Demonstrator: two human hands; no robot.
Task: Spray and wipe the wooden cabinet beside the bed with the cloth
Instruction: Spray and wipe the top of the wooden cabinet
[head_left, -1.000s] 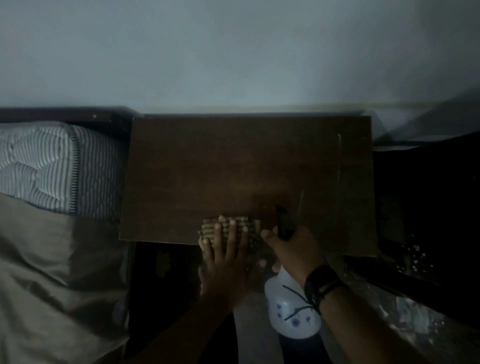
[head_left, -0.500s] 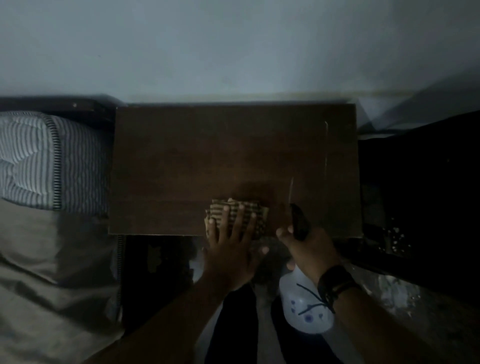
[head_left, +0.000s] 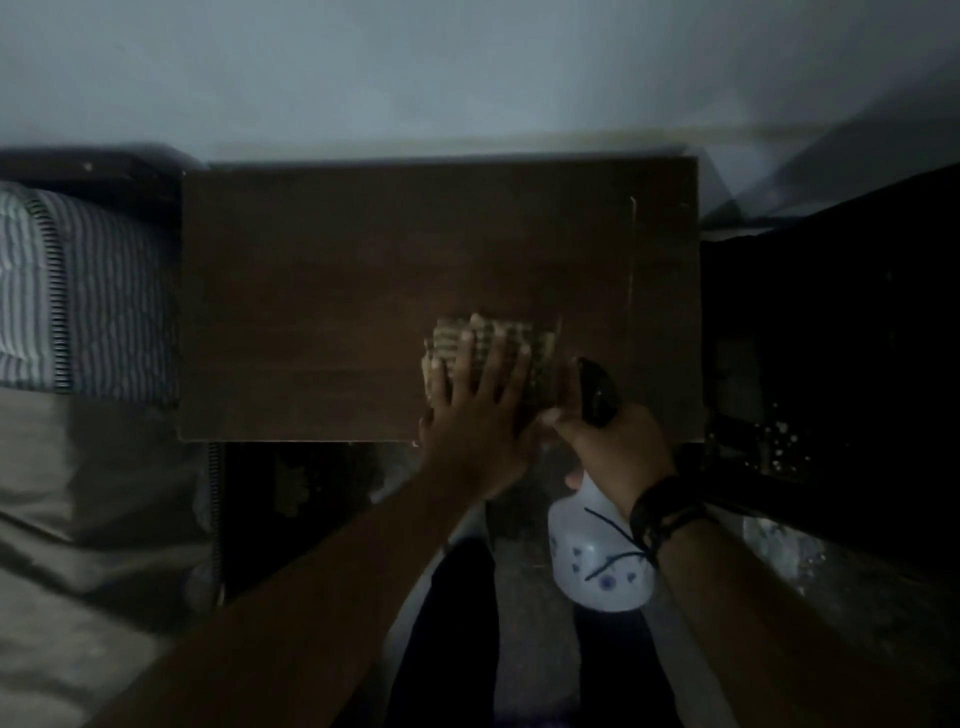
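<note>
The dark wooden cabinet top (head_left: 322, 291) fills the middle of the dim head view, against a pale wall. A striped folded cloth (head_left: 537, 358) lies on its near right part. My left hand (head_left: 475, 415) presses flat on the cloth with fingers spread. Just right of it, my right hand (head_left: 613, 447) grips a white spray bottle (head_left: 602, 566) with blue flower marks and a black nozzle (head_left: 597, 387) pointing over the cabinet's front edge. A dark band sits on my right wrist.
A bed with a striped mattress (head_left: 88, 291) and a grey sheet (head_left: 78, 519) borders the cabinet on the left. Dark furniture (head_left: 831, 332) stands close on the right. My dark-clothed legs (head_left: 452, 649) are below, on a pale floor.
My left hand has pushed the cloth farther in from the front edge and to the right. The right hand with the bottle has stayed beside it.
</note>
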